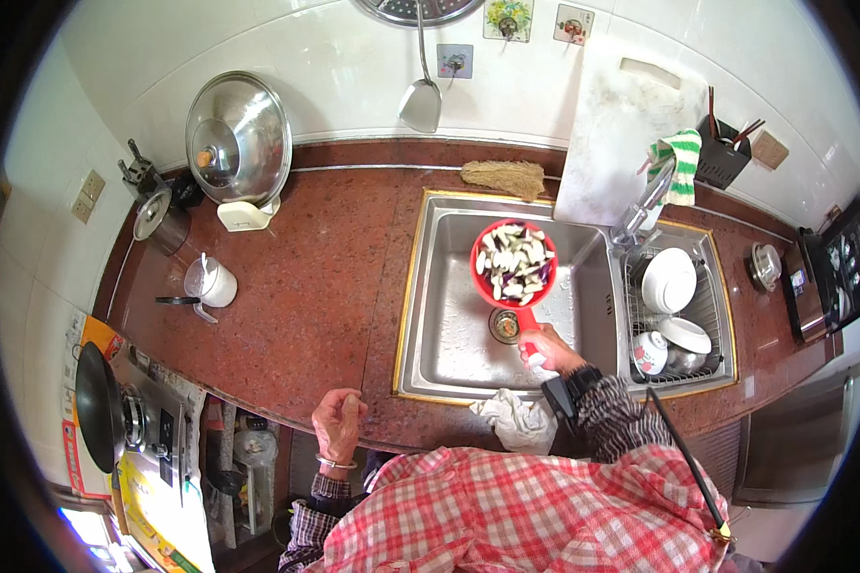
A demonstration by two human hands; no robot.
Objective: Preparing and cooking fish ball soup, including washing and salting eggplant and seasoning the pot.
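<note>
My right hand (548,349) grips the handle of a red plastic strainer (527,322) over the large basin of the stainless steel sink (451,336). Cut eggplant pieces (516,259), pale with purple skin, fill its bowl. Part of the basin's drain (502,326) shows just left of the handle. My left hand (340,422) is at the counter's front edge, left of the sink, fingers loosely curled and nothing visible in them. Near my right wrist, a crumpled white cloth (519,422) lies on the sink's front edge.
A dish rack (634,315) with bowls (669,281) fills the small basin, beside the faucet (641,211). Behind stand a white cutting board (609,129) and a loofah-like scrubber (503,177). Leftward are a pot lid (247,136), a measuring jug (218,283) and a wok (99,408) on the stove.
</note>
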